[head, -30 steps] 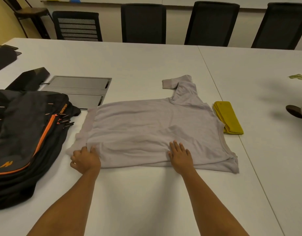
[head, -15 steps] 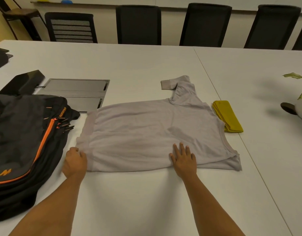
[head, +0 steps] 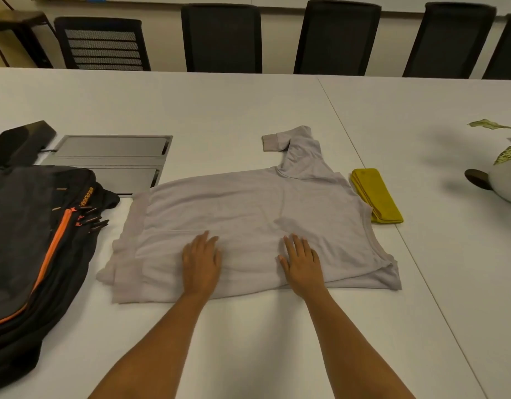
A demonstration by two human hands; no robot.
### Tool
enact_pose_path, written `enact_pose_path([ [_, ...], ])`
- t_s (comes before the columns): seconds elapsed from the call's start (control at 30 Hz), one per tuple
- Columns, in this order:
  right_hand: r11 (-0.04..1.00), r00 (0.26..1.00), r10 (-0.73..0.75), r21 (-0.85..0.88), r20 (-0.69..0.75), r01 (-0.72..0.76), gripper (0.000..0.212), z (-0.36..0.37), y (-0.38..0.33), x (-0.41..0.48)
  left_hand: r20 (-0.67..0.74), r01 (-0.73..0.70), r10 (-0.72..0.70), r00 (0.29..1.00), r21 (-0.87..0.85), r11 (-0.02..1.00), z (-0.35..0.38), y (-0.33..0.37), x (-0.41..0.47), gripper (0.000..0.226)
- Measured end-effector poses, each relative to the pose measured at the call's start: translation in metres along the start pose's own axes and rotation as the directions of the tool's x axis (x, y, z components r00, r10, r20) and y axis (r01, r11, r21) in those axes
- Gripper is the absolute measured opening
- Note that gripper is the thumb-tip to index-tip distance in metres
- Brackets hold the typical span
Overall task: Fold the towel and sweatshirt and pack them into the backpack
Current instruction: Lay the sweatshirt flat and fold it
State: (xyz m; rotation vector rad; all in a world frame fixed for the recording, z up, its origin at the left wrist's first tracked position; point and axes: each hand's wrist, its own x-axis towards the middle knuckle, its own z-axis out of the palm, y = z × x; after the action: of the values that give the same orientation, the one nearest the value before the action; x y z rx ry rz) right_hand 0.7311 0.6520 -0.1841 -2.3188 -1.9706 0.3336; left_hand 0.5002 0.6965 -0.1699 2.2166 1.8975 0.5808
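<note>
Plainly, left hand (head: 201, 263) and right hand (head: 301, 263) lie flat, fingers straight, on the sweatshirt (head: 248, 203); the orange lettering on the backpack (head: 24, 226) beside it is unreadable.

The room light is warm and yellowish, soft and rather dim, spread evenly over the white worktop (head: 248, 105). A faint grey shadow lies on the sweatshirt (head: 248, 203) just beyond the right hand (head: 301, 262). Far to the right of that hand, the plant pot (head: 507, 182) looks smeared and throws a hazy shadow back towards it. Left of the left hand (head: 202, 262), the backpack (head: 24, 226) sinks into near black with little detail. Well beyond both hands, the chairs (head: 221, 38) lean outward towards the edges and look slightly soft.
</note>
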Motion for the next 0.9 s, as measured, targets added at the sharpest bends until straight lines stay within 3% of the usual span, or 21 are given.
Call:
enact_pose_path([
  [0.1,0.999,0.998,-0.043,0.022,0.047,0.042,0.103,0.011,0.017,-0.001,0.206,-0.066,0.067,0.976,-0.01,0.998,0.018,0.027,-0.005,0.052],
  [0.2,1.0,0.999,-0.011,-0.004,0.034,0.011,0.088,0.013,0.036,-0.006,0.344,-0.05,0.017,0.939,0.086,0.995,0.035,0.031,-0.016,0.097],
  [0.23,1.0,1.0,0.008,-0.009,0.029,-0.008,0.08,0.011,0.044,-0.009,0.371,-0.026,-0.014,0.929,0.105,0.994,0.04,0.029,-0.018,0.1],
  [0.37,0.99,0.988,0.142,0.023,-0.062,-0.141,0.066,0.003,0.085,-0.019,0.365,0.086,-0.149,0.919,0.184,0.979,0.039,0.034,-0.012,0.06],
  [0.53,0.907,0.879,0.414,0.187,-0.235,-0.377,0.065,-0.017,0.144,-0.038,0.26,0.208,-0.239,0.935,0.144,0.968,0.04,0.073,0.0,0.051],
  [0.67,0.923,0.895,0.357,0.252,-0.267,-0.292,0.037,-0.03,0.179,-0.049,0.266,0.067,-0.067,0.962,0.01,0.998,0.047,0.116,0.018,0.049],
  [0.9,0.958,0.955,0.176,0.264,-0.24,-0.11,0.03,-0.035,0.216,-0.058,0.332,-0.191,0.186,0.925,-0.017,0.981,0.055,0.185,0.044,0.052],
])
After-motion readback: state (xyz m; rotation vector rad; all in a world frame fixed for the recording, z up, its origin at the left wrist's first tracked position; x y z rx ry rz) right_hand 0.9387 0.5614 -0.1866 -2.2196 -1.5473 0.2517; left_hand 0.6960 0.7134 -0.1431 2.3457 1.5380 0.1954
